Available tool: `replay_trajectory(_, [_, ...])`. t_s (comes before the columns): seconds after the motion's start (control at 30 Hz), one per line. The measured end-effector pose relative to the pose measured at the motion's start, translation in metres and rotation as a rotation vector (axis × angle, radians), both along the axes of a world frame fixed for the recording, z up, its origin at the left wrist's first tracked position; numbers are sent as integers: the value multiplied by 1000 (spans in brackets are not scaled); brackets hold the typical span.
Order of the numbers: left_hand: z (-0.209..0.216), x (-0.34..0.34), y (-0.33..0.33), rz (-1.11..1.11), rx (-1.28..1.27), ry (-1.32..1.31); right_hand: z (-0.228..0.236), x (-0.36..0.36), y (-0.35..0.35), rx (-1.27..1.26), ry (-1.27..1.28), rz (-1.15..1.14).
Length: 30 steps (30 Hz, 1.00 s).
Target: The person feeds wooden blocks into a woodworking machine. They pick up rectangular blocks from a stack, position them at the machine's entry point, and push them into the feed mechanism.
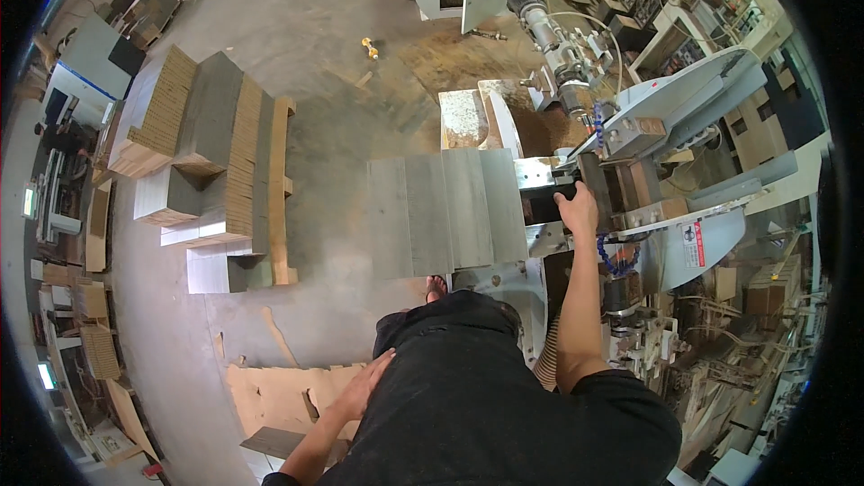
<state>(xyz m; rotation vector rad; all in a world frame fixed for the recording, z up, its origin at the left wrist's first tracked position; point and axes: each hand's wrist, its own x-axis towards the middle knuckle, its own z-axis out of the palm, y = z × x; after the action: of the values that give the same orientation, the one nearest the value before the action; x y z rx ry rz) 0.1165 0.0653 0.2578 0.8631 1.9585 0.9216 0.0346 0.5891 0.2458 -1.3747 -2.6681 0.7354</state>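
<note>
My right hand (580, 209) reaches forward to the machine's feed bed, its fingers bent at a small black part (565, 191) beside a dark upright board (591, 182). What its fingertips hold is hidden. My left hand (364, 384) lies flat against the side of my black shirt, fingers stretched out, with nothing in it. Several grey wood-grain planks (432, 216) lie side by side, slightly overlapping, just left of the feed bed. Bright metal plates (535, 173) sit between these planks and my right hand.
Stacked planks (211, 117) rest on a wooden pallet (281, 189) to the left. Flattened cardboard (270, 396) lies on the floor near my left arm. The machine's motor arm (549, 31), white guards (693, 243) and blue segmented hoses (616, 261) crowd the right side. A yellow object (369, 47) lies on the floor ahead.
</note>
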Motion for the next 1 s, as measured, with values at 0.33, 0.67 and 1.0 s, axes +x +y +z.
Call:
replay_trajectory(0.33, [-18,-4,-11,82,171,129,-54,-16,46,80,-66,95])
replay_trajectory(0.67, [-24,2,-5,60,258,100,-66,-9,57,198,-314,75])
replay_trajectory(1.0, [-13,-10,-1,-14,286,52,37,27,29,-442,627,101])
